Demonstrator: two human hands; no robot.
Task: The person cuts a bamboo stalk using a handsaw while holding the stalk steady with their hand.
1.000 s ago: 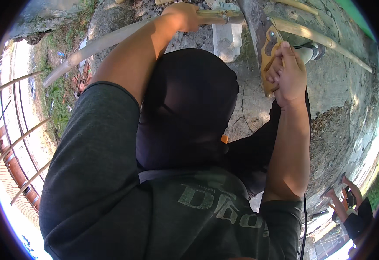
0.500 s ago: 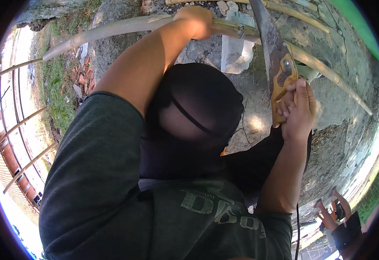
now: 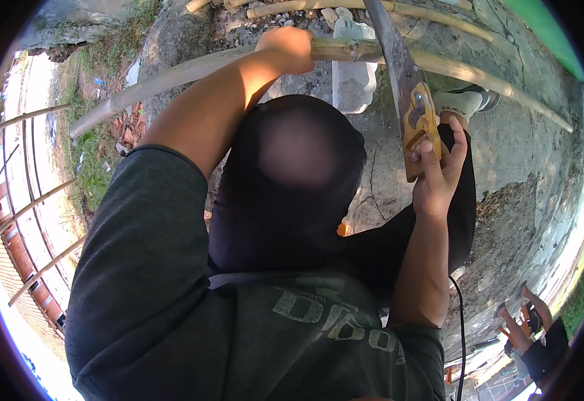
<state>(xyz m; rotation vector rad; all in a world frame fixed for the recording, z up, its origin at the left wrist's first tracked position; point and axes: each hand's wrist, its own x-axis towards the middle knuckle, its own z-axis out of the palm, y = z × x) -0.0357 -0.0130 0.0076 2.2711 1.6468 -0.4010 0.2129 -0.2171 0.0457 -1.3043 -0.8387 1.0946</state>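
A long bamboo pole (image 3: 465, 68) runs crosswise in front of me. My left hand (image 3: 286, 50) is closed around it, left of the saw. My right hand (image 3: 441, 167) grips the yellow handle of a handsaw (image 3: 392, 60), thumb on the handle and one finger stretched out along it. The saw's blade crosses the pole just right of a pale stone block (image 3: 354, 87), which sits beneath the pole. Whether the teeth have cut into the pole is not visible.
My foot in a shoe (image 3: 462, 101) stands below the pole at the right. More bamboo poles (image 3: 432, 16) lie at the far side. Cracked concrete (image 3: 499, 157) surrounds me, with grass and rubble (image 3: 128, 130) at left. Another person (image 3: 542, 351) is at the lower right.
My right hand and the saw have moved toward me and slightly left, and one finger has straightened. The pole's left part sits lower in view, with my left hand still on it.
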